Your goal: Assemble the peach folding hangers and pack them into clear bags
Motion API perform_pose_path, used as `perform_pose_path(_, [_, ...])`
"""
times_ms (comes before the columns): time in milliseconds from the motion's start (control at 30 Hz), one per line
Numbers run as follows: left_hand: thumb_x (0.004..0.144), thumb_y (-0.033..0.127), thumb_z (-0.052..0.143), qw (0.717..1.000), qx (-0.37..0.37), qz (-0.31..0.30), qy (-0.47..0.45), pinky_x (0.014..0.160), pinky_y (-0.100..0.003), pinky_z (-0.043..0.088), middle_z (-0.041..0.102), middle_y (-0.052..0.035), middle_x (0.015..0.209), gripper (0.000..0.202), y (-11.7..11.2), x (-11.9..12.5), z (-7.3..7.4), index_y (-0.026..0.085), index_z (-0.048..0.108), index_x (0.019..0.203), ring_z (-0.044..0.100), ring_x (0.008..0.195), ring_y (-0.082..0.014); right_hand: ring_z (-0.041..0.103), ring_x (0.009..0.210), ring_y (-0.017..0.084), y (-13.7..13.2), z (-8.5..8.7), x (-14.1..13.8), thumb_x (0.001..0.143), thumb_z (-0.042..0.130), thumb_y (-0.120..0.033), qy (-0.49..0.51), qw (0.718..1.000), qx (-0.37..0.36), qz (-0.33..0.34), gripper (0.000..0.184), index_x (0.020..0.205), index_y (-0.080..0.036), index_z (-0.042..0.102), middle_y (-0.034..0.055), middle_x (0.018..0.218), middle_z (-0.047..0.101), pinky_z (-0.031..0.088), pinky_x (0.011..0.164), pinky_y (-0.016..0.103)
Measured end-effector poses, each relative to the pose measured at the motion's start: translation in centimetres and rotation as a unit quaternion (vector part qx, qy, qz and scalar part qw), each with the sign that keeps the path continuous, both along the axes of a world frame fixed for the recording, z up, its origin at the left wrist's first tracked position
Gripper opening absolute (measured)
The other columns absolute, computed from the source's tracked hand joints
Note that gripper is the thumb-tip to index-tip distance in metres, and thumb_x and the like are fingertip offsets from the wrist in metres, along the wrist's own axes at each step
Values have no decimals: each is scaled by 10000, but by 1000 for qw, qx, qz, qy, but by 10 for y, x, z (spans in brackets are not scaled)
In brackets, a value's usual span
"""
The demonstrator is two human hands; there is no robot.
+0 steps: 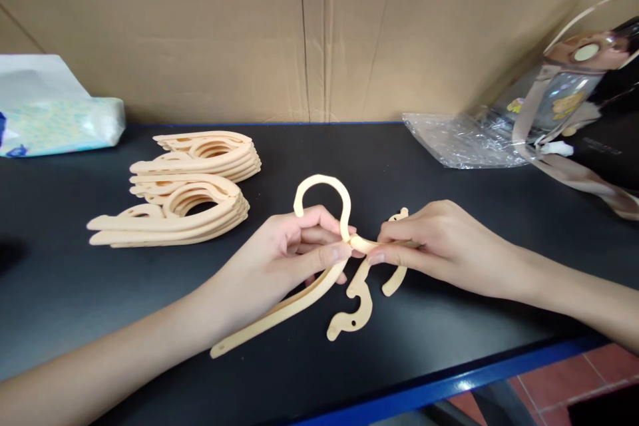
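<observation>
A peach plastic folding hanger [322, 190] sits between both hands over the black table [449, 319]. My left hand [292, 253] pinches it at the base of the hook, and one long arm of the hanger runs down to the left under that hand. My right hand [439, 243] is closed on the other arm close to the hinge, its fingertips almost touching the left ones. A curved piece of the hanger [357, 309] hangs down onto the table below the hands.
Two stacks of folded peach hangers [192, 190] lie at the left. A tissue pack [54, 120] is at the far left, a clear plastic bag [464, 140] and a bag with a strap [574, 100] at the right. Cardboard stands behind. The blue table edge [474, 379] is near.
</observation>
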State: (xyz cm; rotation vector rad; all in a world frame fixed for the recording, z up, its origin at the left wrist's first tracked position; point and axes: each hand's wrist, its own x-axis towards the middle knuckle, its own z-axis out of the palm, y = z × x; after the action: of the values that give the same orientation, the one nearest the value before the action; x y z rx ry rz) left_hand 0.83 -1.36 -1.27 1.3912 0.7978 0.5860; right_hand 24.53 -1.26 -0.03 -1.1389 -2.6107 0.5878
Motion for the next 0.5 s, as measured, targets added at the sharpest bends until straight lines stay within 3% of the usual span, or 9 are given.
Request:
perform_pose_path(100, [939,346,630,999,0,23,23,573,-132,517,760,19,1019,232,-2,2,-1,258,638,1153,666,701,-71,303,459,86,8,1,6,977,445,-572,50,996,1,-77,474,724,-205,607,-64,505,387,242,473,257])
perform_pose_path(200, [933,403,618,995,52,53,60,520,-149,510,751,14,1024,337,-4,0,-3,279,604,1246,645,716,-98,347,474,94,23,1,18,925,528,-598,117,979,-12,-168,375,888,-230,586,-82,511,449,264,472,245])
perform_pose_path(267, [946,420,585,983,122,90,107,582,-186,532,734,19,1032,330,-4,-3,-5,290,612,1248,644,793,-125,383,481,101,33,1,26,912,542,-601,130,972,-20,-196,370,902,-232,563,-82,502,471,280,477,246])
perform_pose_path(367, [956,410,558,935,265,136,194,744,-269,526,683,26,1108,316,-2,-9,-10,324,615,1255,607,914,-160,419,488,105,45,-2,33,903,560,-583,116,970,-26,-214,365,841,-223,564,-72,496,499,302,499,253])
perform_pose_path(500, [969,348,528,881,376,124,258,944,-343,448,607,2,1178,313,3,-13,-15,296,603,1269,538,1082,-189,454,500,108,53,-6,36,872,616,-517,108,965,-63,-232,312,803,-215,577,-61,505,541,331,527,261])
